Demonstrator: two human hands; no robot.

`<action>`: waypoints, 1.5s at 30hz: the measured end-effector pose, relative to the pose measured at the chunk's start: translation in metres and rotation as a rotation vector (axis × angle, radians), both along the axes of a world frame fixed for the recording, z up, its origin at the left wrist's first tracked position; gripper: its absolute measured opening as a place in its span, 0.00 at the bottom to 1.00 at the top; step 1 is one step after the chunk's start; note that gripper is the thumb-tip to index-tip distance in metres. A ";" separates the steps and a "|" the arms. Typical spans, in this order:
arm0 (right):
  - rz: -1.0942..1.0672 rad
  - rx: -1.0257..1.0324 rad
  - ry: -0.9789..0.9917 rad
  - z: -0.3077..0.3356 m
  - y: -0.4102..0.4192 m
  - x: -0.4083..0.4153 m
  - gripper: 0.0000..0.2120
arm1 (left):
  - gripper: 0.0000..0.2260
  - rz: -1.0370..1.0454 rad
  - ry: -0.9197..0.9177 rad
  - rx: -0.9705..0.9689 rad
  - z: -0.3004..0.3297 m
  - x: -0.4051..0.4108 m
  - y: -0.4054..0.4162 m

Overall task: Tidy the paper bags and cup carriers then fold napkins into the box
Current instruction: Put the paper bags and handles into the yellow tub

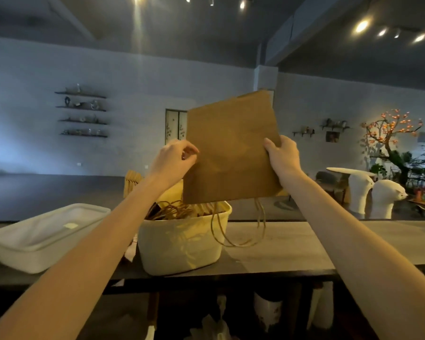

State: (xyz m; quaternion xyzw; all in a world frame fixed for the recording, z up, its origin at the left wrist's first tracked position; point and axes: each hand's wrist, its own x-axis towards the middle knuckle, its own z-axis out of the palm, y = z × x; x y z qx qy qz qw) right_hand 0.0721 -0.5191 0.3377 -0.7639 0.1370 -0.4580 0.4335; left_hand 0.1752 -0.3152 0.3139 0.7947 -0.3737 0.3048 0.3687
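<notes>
A flat brown paper bag [232, 148] is held up in the air, upside down, its twine handles [241, 224] dangling below its lower edge toward the counter [292, 244]. The left hand [173, 160] pinches the bag's left edge with curled fingers, and the right hand [284, 155] grips the right edge, thumb on the near face and fingers hidden behind. Holding it by both sides keeps the folded bag flat and taut, probably so it can be squared up and slid in straight.

Directly under the bag stands a cream plastic bin [182, 239], already holding more brown bags on edge, their handles tangled at the top. The held bag hangs just above the bin's far right part, and its handles fall outside the bin's right rim, so they may snag on the way down. Behind the bin, to the left, a stack of tan cardboard that may be cup carriers [132, 182] stands upright. To the left of the bin sits a white lidded box [44, 236], its lid on; this is likely the napkin box, untouched so far. The bag stage looks well along, with napkins still to do.
</notes>
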 end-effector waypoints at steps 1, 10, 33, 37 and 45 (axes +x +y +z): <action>-0.017 0.012 0.002 0.003 0.007 0.010 0.15 | 0.07 0.001 0.034 0.015 -0.002 0.004 0.007; -0.163 -0.283 0.088 0.014 0.075 0.078 0.20 | 0.09 0.096 0.294 0.328 -0.032 0.054 0.056; 0.209 -0.515 0.799 -0.037 0.165 0.133 0.11 | 0.20 0.236 0.853 -0.141 -0.057 0.078 0.074; 0.295 -0.639 0.946 -0.053 0.178 0.136 0.07 | 0.09 0.178 0.827 -0.008 -0.056 0.079 0.082; 0.385 -0.655 0.749 -0.055 0.176 0.138 0.09 | 0.11 0.196 0.767 -0.040 -0.039 0.076 0.078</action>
